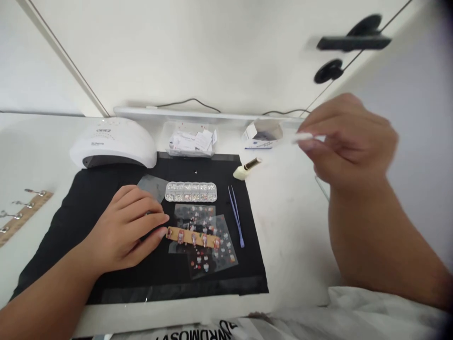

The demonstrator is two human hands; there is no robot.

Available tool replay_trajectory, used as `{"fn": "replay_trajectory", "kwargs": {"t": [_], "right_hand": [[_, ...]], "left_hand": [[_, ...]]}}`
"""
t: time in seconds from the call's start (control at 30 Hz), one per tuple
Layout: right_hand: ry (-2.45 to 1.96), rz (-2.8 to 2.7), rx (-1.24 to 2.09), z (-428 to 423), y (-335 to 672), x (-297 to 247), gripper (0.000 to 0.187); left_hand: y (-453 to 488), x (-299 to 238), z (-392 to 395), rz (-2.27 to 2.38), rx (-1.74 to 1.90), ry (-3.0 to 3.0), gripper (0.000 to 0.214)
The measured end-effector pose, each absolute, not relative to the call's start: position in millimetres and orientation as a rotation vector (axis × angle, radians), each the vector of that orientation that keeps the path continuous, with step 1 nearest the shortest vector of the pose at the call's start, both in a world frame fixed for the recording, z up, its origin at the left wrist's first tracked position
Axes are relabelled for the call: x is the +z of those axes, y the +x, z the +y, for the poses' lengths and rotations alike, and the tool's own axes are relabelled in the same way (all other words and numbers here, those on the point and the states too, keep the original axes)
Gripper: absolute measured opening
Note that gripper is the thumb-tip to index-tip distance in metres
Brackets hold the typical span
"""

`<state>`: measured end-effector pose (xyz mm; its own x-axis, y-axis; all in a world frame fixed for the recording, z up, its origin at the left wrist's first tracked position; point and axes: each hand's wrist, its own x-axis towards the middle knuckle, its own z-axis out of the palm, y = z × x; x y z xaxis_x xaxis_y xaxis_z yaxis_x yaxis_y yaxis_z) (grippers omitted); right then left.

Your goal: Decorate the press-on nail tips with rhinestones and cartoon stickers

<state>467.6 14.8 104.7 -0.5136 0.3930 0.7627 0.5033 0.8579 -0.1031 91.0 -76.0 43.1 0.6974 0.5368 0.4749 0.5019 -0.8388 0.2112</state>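
Observation:
My left hand (129, 224) is at the left end of a wooden strip (187, 237) that carries several decorated false nails. The thumb and index finger grip that end. Beneath the strip lie clear nail sticker sheets (212, 263) with small cartoon prints. Raised at the right, my right hand (354, 141) pinches a slim white stick (302, 137), blurred, its exact kind unclear. A clear case (191, 192) of rhinestones sits just behind the sheets. Blue tweezers (236, 217) lie to their right.
A white nail lamp (113, 144) stands at the back left of the black mat (106, 288). Behind the mat are a plastic tub (191, 141) of packets and an open box (264, 134). A polish bottle (246, 169) lies tilted nearby. Another wooden strip (26, 215) with metal clips is far left.

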Motion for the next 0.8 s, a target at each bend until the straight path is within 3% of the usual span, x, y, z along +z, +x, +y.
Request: {"fn": "replay_trajectory", "kwargs": {"t": [0.1, 0.27, 0.57, 0.8], "right_hand": [[-0.431, -2.313, 0.114, -36, 443, 88, 0.014], [-0.464, -2.321, 0.434, -77, 414, 41, 0.014], [-0.434, -2.424, 0.201, -79, 406, 10, 0.008], [-0.490, -2.483, 0.267, -77, 406, 2, 0.010]], "left_hand": [[104, 43, -85, 0.766, 0.706, 2.832, 0.014], [118, 40, -96, 0.630, 0.631, 2.859, 0.016], [129, 38, -98, 0.639, 0.608, 2.889, 0.014], [140, 34, -104, 0.602, 0.491, 2.885, 0.015]]}}
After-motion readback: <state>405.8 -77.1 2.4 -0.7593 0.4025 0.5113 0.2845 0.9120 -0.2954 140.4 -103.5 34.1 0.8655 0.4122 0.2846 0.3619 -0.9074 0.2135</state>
